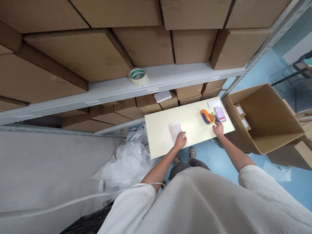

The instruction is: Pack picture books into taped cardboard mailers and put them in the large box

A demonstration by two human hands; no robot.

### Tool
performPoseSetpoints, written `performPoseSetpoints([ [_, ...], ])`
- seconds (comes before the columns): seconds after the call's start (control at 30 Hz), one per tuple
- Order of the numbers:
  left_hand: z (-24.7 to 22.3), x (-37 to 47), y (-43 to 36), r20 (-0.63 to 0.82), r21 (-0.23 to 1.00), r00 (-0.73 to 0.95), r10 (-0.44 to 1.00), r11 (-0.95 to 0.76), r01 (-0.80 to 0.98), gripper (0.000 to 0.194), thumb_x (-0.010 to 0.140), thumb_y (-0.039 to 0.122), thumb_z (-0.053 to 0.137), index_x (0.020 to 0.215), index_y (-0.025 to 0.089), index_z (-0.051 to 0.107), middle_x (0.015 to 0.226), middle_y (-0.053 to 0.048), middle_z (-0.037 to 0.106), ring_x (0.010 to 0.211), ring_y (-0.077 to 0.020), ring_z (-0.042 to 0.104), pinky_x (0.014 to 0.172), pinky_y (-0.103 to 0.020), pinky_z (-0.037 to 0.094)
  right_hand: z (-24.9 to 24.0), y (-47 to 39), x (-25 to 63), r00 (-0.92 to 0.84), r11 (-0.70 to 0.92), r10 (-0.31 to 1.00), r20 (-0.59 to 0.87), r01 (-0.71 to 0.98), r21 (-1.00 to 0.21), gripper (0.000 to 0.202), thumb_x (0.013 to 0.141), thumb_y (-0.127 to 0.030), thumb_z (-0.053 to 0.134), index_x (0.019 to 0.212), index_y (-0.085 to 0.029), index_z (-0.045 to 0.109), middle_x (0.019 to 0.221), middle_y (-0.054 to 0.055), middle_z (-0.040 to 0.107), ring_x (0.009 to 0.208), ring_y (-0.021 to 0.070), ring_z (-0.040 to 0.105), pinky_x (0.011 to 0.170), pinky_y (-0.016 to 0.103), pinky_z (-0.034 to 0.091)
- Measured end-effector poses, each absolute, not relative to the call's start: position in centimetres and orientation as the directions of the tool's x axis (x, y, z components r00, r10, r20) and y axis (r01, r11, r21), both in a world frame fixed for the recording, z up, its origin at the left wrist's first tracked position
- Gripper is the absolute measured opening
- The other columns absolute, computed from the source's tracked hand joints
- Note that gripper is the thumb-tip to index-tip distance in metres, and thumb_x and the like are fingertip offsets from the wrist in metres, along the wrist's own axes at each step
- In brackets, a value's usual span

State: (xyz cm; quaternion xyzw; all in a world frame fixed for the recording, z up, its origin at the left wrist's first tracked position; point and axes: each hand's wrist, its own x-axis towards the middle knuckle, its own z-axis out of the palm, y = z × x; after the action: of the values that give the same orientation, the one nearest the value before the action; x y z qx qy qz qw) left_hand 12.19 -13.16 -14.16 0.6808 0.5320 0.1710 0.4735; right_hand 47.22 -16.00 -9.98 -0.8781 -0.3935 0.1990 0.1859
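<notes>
A pale cream board (192, 118) lies in front of me. My left hand (180, 141) rests at its near side, over the lower end of a flat, pinkish translucent sheet or packet (175, 129); its fingers are loosely bent and apart, gripping nothing visible. Near the board's right end is my right hand (218, 129), fingers curled a little and apart, close to a small dark item beside the orange tape dispenser (207, 117). Just beyond that hand lies a purple rectangular item (220, 113), partly blurred out. A white paper (214, 103) sits at the far right corner.
Cardboard boxes (146, 45) fill the metal shelf (170, 75) ahead, with a tape roll (138, 76) on its edge. White crumpled wrapping (126, 159) heaps at left. An open carton (273, 113), holding small boxes, stands at right. A white cord (80, 198) crosses lower left.
</notes>
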Motion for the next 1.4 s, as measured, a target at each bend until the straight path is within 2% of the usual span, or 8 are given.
performPoseSetpoints([
  [0.23,-13.7,14.9,-14.1,-0.312,0.797,0.424,0.85,-0.008,0.604,0.039,0.095,0.017,0.056,0.133,0.022,0.066,0.143,-0.014,0.063,0.122,-0.0271,0.068,0.112,-0.046,0.054,-11.8,-15.4,52.1,0.506,-0.552,0.832,-0.228,0.796,-0.248,0.043,0.097,-0.026,0.056,0.137,-0.015,0.068,0.141,0.02,0.063,0.127,0.0362,0.055,0.104,0.046,0.045],
  [0.6,-13.0,16.5,-15.1,-0.371,0.768,0.424,0.827,0.016,0.64,0.036,0.096,0.017,0.055,0.13,0.02,0.068,0.138,-0.014,0.064,0.118,-0.0265,0.068,0.109,-0.046,0.056,-13.7,-14.6,52.8,0.408,-0.459,0.881,-0.24,0.858,-0.23,0.031,0.098,-0.031,0.057,0.123,-0.015,0.065,0.127,0.02,0.062,0.121,0.0356,0.054,0.1,0.046,0.042],
  [0.73,-12.7,16.4,-15.1,-0.383,0.764,0.417,0.824,0.029,0.644,0.035,0.097,0.019,0.055,0.13,0.021,0.068,0.138,-0.013,0.065,0.119,-0.0264,0.068,0.11,-0.046,0.056,-14.1,-14.2,52.9,0.412,-0.473,0.876,-0.25,0.835,-0.28,0.028,0.097,-0.035,0.061,0.118,-0.016,0.064,0.125,0.019,0.061,0.112,0.0328,0.058,0.094,0.043,0.046],
  [0.9,-12.5,15.8,-15.1,-0.377,0.77,0.398,0.836,0.044,0.637,0.033,0.096,0.02,0.058,0.127,0.02,0.07,0.137,-0.014,0.066,0.118,-0.0265,0.069,0.11,-0.047,0.056,-13.4,-14.1,52.9,0.456,-0.525,0.85,-0.263,0.775,-0.353,0.03,0.089,-0.025,0.065,0.118,-0.015,0.061,0.108,0.017,0.067,0.1,0.0305,0.062,0.085,0.039,0.047],
  [1.07,-12.3,14.9,-14.8,-0.381,0.78,0.392,0.837,0.062,0.623,0.035,0.097,0.019,0.055,0.129,0.02,0.069,0.141,-0.015,0.064,0.119,-0.0266,0.07,0.108,-0.046,0.058,-10.9,-15.4,52.8,0.608,-0.622,0.766,-0.21,0.615,-0.485,0.044,0.084,-0.034,0.065,0.125,-0.018,0.058,0.107,0.014,0.072,0.096,0.0308,0.065,0.081,0.037,0.049],
  [1.17,-12.2,14.0,-14.5,-0.35,0.796,0.389,0.852,0.051,0.603,0.034,0.095,0.017,0.056,0.127,0.02,0.07,0.138,-0.014,0.066,0.116,-0.0254,0.071,0.108,-0.045,0.058,-9.1,-15.7,52.4,0.695,-0.644,0.692,-0.195,0.471,-0.603,0.046,0.09,-0.038,0.052,0.132,-0.018,0.056,0.11,0.014,0.074,0.098,0.0308,0.068,0.086,0.039,0.051],
  [1.27,-12.2,12.6,-14.4,-0.312,0.81,0.373,0.874,0.039,0.586,0.034,0.093,0.016,0.057,0.124,0.02,0.071,0.135,-0.013,0.068,0.113,-0.0244,0.072,0.109,-0.046,0.058,-7.2,-14.8,50.8,0.687,-0.589,0.688,-0.234,0.341,-0.733,0.05,0.097,-0.039,0.039,0.139,-0.017,0.056,0.1,0.012,0.075,0.087,0.0284,0.07,0.083,0.039,0.054],
  [1.4,-12.2,9.7,-14.4,-0.272,0.814,0.345,0.898,0.024,0.58,0.036,0.09,0.013,0.057,0.122,0.02,0.072,0.129,-0.011,0.071,0.109,-0.0238,0.072,0.11,-0.047,0.058,-5.4,-12.8,45.4,0.539,-0.444,0.809,-0.234,0.301,-0.844,0.054,0.095,-0.045,0.044,0.139,-0.017,0.058,0.1,0.011,0.075,0.075,0.0236,0.068,0.07,0.035,0.055],
])
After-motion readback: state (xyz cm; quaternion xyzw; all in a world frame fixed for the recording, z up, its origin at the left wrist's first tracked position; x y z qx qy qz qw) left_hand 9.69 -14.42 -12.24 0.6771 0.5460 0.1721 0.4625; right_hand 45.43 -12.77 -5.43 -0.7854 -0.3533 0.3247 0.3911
